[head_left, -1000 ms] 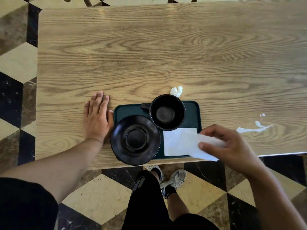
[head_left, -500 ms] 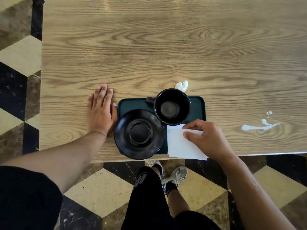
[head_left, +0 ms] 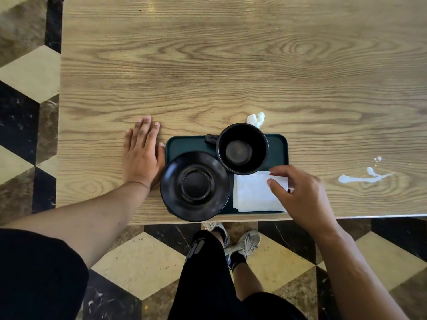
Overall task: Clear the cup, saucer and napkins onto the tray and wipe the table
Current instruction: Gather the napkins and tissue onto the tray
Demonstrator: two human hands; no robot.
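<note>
A dark green tray (head_left: 184,145) lies at the table's near edge. On it stand a black cup (head_left: 242,148), empty, and a black saucer (head_left: 195,185) that overhangs the tray's left front. White flat napkins (head_left: 251,195) lie on the tray's right front corner. My right hand (head_left: 300,195) hovers over their right side, fingers spread, fingertips at the napkins' top edge. My left hand (head_left: 142,155) rests flat on the table just left of the tray. A crumpled white napkin (head_left: 256,118) sits on the wood behind the cup.
A white liquid spill (head_left: 362,176) streaks the wooden table (head_left: 208,65) right of the tray. The table's near edge runs just below the tray. Under it are a checkered floor and my shoes (head_left: 240,245).
My right hand brought a flat napkin from the right, laid it on the tray's front right corner and has now opened over it. My left hand stayed flat.
</note>
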